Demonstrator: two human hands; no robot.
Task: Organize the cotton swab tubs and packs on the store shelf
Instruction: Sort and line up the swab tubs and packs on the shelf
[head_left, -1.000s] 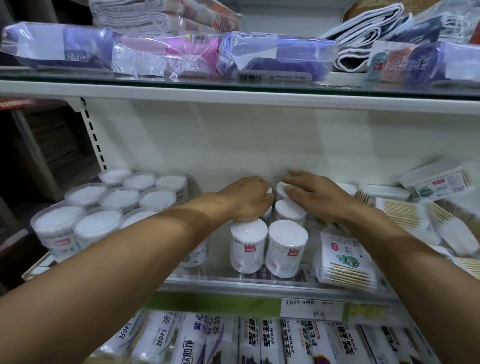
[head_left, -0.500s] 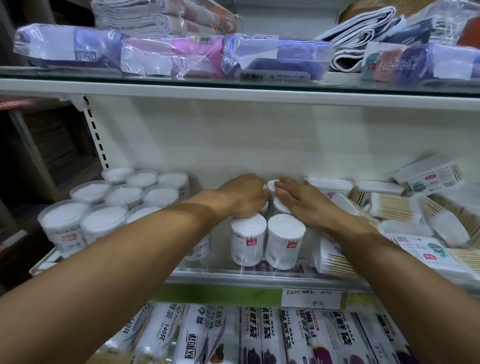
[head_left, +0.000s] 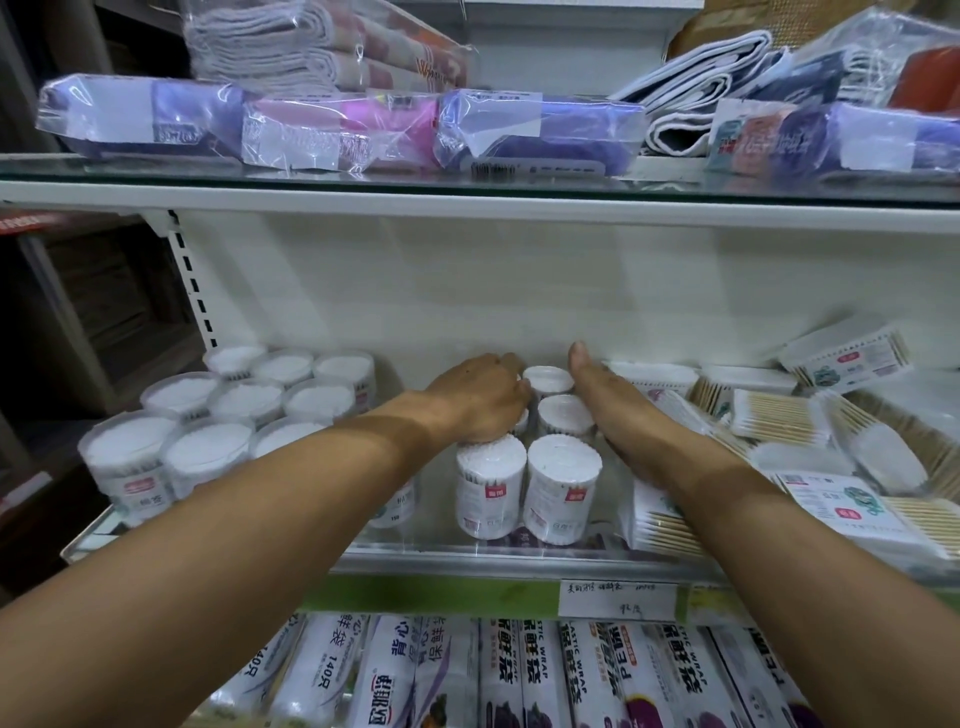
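Small round cotton swab tubs (head_left: 563, 486) stand in two short rows at the middle of the glass shelf (head_left: 467, 553). My left hand (head_left: 478, 402) lies over the left row, its fingers curled round a tub that it mostly hides. My right hand (head_left: 608, 402) stands on edge with straight fingers, pressing the right side of the right row and reaching to the back wall. Larger clear swab tubs (head_left: 234, 415) are grouped at the left. Flat swab packs (head_left: 779, 415) lie in a loose heap at the right, some under my right forearm.
The upper shelf (head_left: 467, 200) hangs low above my hands and carries bagged cloths (head_left: 540, 130). Rolls of plastic wrap (head_left: 519, 675) fill the shelf below. A green price strip with a paper label (head_left: 618, 597) runs along the front edge.
My right hand has come off the tub tops and turned on edge against the right side of the rows. The flat packs have shifted. My left hand has stayed on its tub.
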